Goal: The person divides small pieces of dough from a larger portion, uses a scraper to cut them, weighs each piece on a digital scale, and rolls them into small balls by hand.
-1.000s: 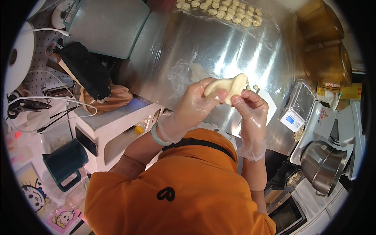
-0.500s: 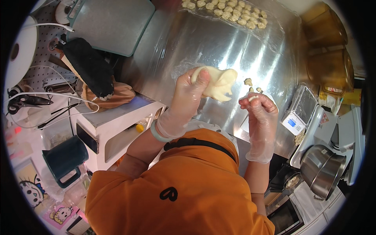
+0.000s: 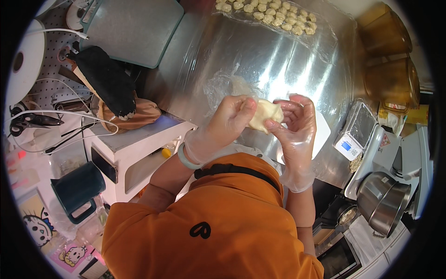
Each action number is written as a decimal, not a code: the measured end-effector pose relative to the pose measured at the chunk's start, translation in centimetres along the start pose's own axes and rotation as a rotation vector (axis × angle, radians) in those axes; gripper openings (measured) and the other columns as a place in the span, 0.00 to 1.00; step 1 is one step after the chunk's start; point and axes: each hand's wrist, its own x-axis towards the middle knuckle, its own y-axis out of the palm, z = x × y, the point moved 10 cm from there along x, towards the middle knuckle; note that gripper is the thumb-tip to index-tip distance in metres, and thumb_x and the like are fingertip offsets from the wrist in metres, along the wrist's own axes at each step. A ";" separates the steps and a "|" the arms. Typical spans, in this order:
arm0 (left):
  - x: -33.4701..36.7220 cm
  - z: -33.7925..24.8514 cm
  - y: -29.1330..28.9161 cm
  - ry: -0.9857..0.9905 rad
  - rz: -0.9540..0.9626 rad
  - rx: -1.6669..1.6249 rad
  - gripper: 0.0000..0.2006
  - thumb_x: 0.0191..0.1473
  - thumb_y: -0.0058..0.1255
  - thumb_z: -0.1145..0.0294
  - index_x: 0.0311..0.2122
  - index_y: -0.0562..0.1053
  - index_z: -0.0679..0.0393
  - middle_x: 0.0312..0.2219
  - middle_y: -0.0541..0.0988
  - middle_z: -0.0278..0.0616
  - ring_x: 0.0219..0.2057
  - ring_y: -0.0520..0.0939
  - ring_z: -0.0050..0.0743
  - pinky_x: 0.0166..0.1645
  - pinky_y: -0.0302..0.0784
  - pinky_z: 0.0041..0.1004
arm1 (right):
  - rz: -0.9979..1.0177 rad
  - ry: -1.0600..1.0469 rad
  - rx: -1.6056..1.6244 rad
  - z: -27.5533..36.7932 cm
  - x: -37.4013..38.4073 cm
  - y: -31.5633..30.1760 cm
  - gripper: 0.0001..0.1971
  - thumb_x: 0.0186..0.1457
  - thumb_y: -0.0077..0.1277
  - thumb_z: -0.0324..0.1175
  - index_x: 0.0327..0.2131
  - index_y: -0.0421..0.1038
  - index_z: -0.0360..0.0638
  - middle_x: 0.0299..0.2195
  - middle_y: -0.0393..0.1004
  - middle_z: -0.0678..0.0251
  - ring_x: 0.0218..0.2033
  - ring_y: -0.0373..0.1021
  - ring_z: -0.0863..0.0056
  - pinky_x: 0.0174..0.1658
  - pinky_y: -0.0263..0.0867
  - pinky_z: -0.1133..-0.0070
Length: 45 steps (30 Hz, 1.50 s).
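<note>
A soft lump of pale dough is held in the air above the metal work table. My left hand, in a clear plastic glove, grips its left side between thumb and fingers. From the right, my gloved right hand has its thumb against the dough's lower edge and its fingers curled at the far side. Behind my right wrist part of a flat white board-like piece shows; my hand covers the rest. Beyond my left hand lies crumpled clear film.
Rows of small pale dough pieces lie on film at the far side. A digital scale and steel bowls stand at the right, with brown tubs beyond. To the left are a white stand and a dark jug.
My right hand has moved left and up onto the dough. The dough looks more gathered, without its ragged hanging edge. The small crumbs beside it are now hidden or gone.
</note>
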 end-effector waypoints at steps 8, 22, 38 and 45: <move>-0.5 0.4 1.5 -0.189 0.283 0.284 0.15 0.58 0.50 0.61 0.40 0.74 0.65 0.27 0.77 0.34 0.31 0.73 0.14 0.36 0.70 0.20 | 0.300 -0.289 -0.705 3.8 -0.3 0.8 0.20 0.40 0.63 0.26 0.41 0.74 0.36 0.41 0.71 0.62 0.45 0.67 0.68 0.49 0.63 0.73; -0.5 0.9 2.8 -0.276 0.392 0.289 0.15 0.59 0.50 0.61 0.36 0.74 0.66 0.26 0.75 0.31 0.29 0.70 0.12 0.33 0.68 0.20 | 0.090 0.027 -0.068 1.4 0.7 -0.9 0.03 0.49 0.58 0.24 0.28 0.76 0.36 0.26 0.75 0.68 0.31 0.68 0.82 0.39 0.63 0.82; 0.6 2.0 2.0 -0.228 0.267 -0.009 0.16 0.58 0.49 0.61 0.42 0.73 0.65 0.30 0.77 0.34 0.30 0.74 0.14 0.36 0.70 0.18 | 0.150 -0.265 -0.397 3.0 0.2 -0.6 0.10 0.46 0.60 0.26 0.36 0.76 0.38 0.34 0.72 0.63 0.39 0.68 0.73 0.45 0.64 0.76; 0.6 3.7 1.0 -0.272 0.207 -0.067 0.16 0.58 0.50 0.64 0.45 0.71 0.67 0.33 0.77 0.35 0.33 0.75 0.15 0.40 0.71 0.19 | 0.115 -0.373 -0.361 2.3 -1.7 -2.2 0.19 0.48 0.59 0.38 0.43 0.74 0.38 0.48 0.68 0.58 0.52 0.64 0.63 0.56 0.59 0.69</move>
